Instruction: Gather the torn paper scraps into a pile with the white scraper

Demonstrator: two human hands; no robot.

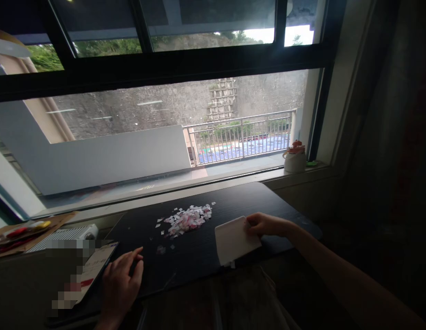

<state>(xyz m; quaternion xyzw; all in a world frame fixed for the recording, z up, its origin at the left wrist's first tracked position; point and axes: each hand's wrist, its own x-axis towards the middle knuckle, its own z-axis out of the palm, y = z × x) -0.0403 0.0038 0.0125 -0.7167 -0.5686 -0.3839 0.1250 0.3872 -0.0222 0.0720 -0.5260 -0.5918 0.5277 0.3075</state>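
Black table (247, 195) is bearing paper scraps (190, 220); right hand (266, 224) is pinching card (233, 239) at right, seemingly steadying it; left hand (123, 277) lying open

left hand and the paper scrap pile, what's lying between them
A few loose scraps lie on the dark tabletop between the left hand and the pile of paper scraps, as the head view shows.

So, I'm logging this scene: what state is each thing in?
White card: held at its right side
Right hand: closed on the card
Left hand: fingers slightly bent, no visible grip
Paper scraps: loosely heaped, some scattered
Bottle: upright on the sill
Window: open or shut unclear
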